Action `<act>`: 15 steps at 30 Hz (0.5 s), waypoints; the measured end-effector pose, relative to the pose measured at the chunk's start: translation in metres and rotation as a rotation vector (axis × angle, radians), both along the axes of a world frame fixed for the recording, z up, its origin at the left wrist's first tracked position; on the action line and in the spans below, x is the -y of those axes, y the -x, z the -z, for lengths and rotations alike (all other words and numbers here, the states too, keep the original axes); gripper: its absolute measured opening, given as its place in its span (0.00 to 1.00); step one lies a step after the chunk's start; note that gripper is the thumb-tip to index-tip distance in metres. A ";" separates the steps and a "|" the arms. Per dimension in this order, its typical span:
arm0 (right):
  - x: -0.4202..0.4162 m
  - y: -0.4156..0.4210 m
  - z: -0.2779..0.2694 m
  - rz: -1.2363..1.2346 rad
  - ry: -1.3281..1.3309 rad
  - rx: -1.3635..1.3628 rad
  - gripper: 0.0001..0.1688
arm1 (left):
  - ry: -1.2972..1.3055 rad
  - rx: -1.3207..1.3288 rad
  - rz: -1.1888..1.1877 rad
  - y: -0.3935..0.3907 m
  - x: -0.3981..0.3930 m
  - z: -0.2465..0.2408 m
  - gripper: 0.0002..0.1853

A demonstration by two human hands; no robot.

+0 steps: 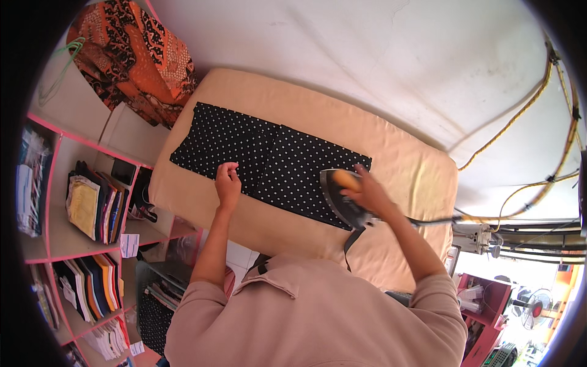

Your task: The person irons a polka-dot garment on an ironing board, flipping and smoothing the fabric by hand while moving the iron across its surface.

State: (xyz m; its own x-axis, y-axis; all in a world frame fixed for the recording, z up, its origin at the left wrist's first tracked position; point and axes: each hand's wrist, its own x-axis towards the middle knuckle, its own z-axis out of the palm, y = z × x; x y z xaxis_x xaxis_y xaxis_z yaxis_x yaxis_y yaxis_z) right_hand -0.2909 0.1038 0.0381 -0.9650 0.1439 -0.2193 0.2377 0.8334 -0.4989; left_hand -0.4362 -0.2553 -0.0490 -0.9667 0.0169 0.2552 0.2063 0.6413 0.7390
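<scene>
A black fabric piece with white polka dots (293,160) lies flat on a padded ironing table with a beige cover (321,108). A seam or fold line crosses its middle. My right hand (367,190) grips the yellow-orange handle of a clothes iron (341,199), slightly blurred. The iron's dark body rests over the fabric's right end, and its cord trails off to the right. My left hand (228,186) is at the fabric's near edge, left of the middle, with fingers loosely curled. Whether it pinches any cloth does not show.
Left, pink-edged shelves (87,147) hold folded fabrics (91,284). Below stands a grey-green crate (158,293) with dotted cloth. An orange batik cloth (137,59) hangs at the far left. Yellow-wrapped cables (509,130) run along the right wall. A fan (535,308) stands lower right.
</scene>
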 end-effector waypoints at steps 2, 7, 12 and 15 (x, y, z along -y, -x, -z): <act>0.061 0.026 0.010 -0.126 -0.076 0.057 0.51 | -0.054 0.021 0.027 0.016 0.005 0.005 0.09; 0.144 0.066 0.022 -0.230 -0.146 0.069 0.47 | -0.303 0.081 0.183 0.038 -0.019 0.012 0.13; 0.097 0.071 0.030 0.092 -0.210 0.044 0.39 | 0.436 0.099 0.622 0.011 -0.062 0.013 0.26; 0.015 0.054 0.048 0.256 -0.257 -0.006 0.36 | 0.722 0.130 0.741 0.013 -0.060 0.017 0.31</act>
